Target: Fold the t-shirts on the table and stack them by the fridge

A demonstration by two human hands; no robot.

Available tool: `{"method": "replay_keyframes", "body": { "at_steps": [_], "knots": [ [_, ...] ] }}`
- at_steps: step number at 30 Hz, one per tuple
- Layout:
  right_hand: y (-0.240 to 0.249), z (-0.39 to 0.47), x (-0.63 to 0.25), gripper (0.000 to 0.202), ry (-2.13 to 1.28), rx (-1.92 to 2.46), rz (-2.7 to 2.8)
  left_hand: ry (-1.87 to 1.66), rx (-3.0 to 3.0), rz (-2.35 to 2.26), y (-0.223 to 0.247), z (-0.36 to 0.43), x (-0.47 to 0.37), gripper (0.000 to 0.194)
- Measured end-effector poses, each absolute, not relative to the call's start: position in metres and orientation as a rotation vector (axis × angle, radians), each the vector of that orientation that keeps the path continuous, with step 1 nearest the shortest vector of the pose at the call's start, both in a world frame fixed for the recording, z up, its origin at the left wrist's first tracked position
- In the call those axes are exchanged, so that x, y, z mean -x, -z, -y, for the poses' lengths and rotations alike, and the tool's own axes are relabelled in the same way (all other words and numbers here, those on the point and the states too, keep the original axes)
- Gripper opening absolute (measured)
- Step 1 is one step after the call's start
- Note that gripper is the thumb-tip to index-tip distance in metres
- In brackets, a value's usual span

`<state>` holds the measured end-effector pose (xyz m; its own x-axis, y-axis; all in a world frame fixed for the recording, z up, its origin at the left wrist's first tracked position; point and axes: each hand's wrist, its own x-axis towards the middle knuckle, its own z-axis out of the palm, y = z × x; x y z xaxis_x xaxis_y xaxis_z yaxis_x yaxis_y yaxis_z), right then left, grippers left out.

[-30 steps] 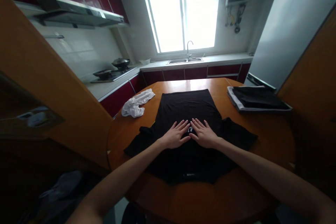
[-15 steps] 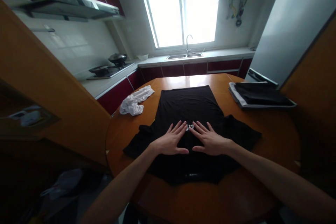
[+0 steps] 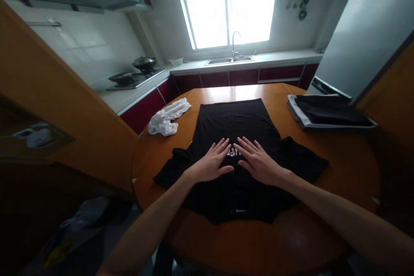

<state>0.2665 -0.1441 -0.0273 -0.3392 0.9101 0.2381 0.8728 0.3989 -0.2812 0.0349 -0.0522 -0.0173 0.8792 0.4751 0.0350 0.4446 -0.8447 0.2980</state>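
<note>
A black T-shirt (image 3: 236,118) lies spread over the wooden table (image 3: 278,246), its hem toward the window and its neck toward me. My left hand (image 3: 213,161) rests flat on the shirt's middle, fingers stretched out. Beside it my right hand (image 3: 258,161) lies on the cloth too, palm down with the fingers apart. The fingertips of both hands are close together over a white print, which they partly cover. Neither hand grips the fabric.
On the table's left is a crumpled white cloth (image 3: 168,117). Folded dark and grey clothes (image 3: 333,111) are stacked at the right. Beyond the table are a counter with a sink (image 3: 229,60), a stove (image 3: 137,81) and a fridge (image 3: 359,30).
Both hands have moved slightly forward over the shirt, away from its neck, and more of the white print shows. The camera view has shifted a little.
</note>
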Motion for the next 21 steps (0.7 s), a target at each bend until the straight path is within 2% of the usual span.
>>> {"method": "replay_keyframes", "body": {
  "at_steps": [5, 8, 14, 18, 21],
  "knots": [
    [0.044, 0.144, -0.264, 0.057, -0.124, 1.643, 2.307, -0.124, -2.723, -0.810, 0.028, 0.048, -0.038, 0.077],
    [0.051, 0.145, -0.264, 0.056, -0.105, 1.637, 2.323, -0.239, -2.728, -0.843, 0.028, 0.049, -0.039, 0.068],
    [0.041, 0.141, -0.264, 0.040, 0.037, 1.459, 2.084, -0.476, -2.690, -0.947, 0.012, 0.030, -0.020, 0.053],
    [0.041, 0.139, -0.268, 0.034, 0.044, 1.434, 2.050, -0.831, -2.435, -1.322, -0.003, -0.002, 0.030, 0.048],
    [0.043, 0.139, -0.271, 0.034, 0.062, 1.410, 2.050, -0.935, -2.214, -1.735, -0.003, -0.014, 0.077, 0.052]
  ]
}}
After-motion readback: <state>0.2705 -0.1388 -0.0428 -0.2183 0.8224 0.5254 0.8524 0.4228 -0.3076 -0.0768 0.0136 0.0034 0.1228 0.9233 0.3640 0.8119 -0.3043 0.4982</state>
